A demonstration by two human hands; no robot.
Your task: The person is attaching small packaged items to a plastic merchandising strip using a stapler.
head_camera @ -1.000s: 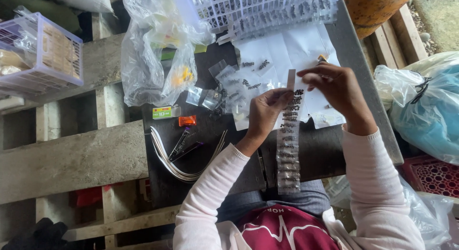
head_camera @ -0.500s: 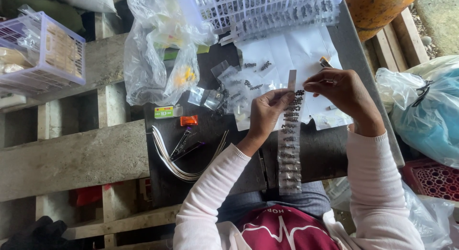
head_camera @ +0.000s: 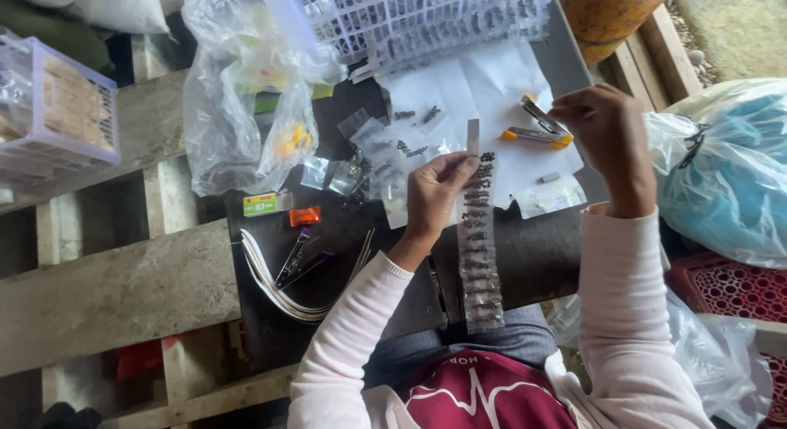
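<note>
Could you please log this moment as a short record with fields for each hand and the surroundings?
Left hand: left hand pinches the top of a long clear strip of small dark parts.
Right hand: right hand at a yellow-handled stapler.
Surface: dark board with white paper.
Nearby: white basket, clear plastic bag, small snips.

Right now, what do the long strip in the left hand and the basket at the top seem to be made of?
The long strip in the left hand looks like clear glossy plastic film: it shines, and small dark pieces show through its pockets. The white basket looks like moulded matt plastic, judging by its even open lattice.
</note>
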